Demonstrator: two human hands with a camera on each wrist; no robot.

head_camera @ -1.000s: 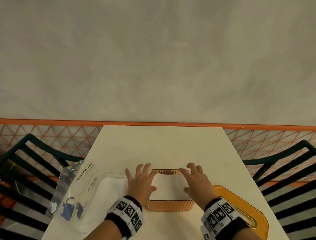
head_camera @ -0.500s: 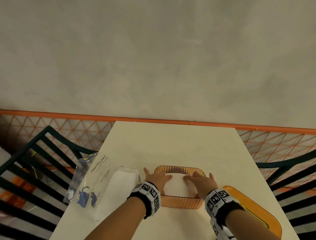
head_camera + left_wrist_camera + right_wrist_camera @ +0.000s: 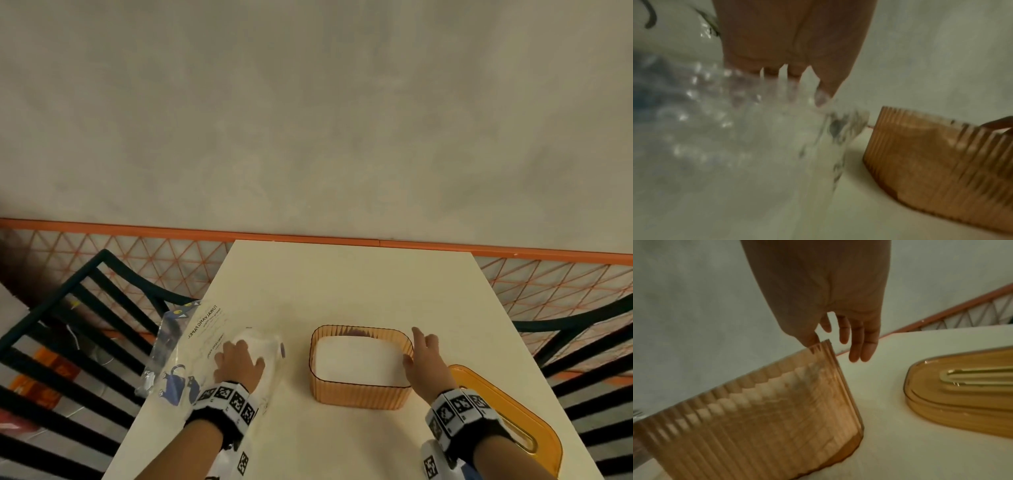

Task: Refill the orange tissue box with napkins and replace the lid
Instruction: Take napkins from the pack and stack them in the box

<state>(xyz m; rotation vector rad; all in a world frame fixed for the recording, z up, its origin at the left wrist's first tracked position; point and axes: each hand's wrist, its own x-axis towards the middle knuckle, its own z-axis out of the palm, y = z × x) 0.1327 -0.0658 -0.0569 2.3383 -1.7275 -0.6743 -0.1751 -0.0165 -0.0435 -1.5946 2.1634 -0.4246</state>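
The ribbed orange tissue box (image 3: 361, 394) stands open in the middle of the table, with a flat stack of white napkins (image 3: 356, 358) inside it. Its orange lid (image 3: 507, 414) lies on the table to the right, slot up. My left hand (image 3: 239, 359) rests on a clear plastic pack of white napkins (image 3: 205, 346) left of the box; its fingers (image 3: 824, 91) lie straight against the wrapper, blurred. My right hand (image 3: 419, 349) is at the box's right rim, fingers straight, with the thumb (image 3: 809, 339) touching the rim of the box (image 3: 756, 418).
The cream table (image 3: 349, 284) ends at a grey wall with an orange rail. Dark slatted chairs (image 3: 68, 325) flank it on both sides. The napkin pack overhangs the table's left edge. The lid (image 3: 962, 386) lies near the right edge.
Both hands left the napkins they were pressing in the box. The left went left onto the napkin pack; the right drew back to the box's right rim.
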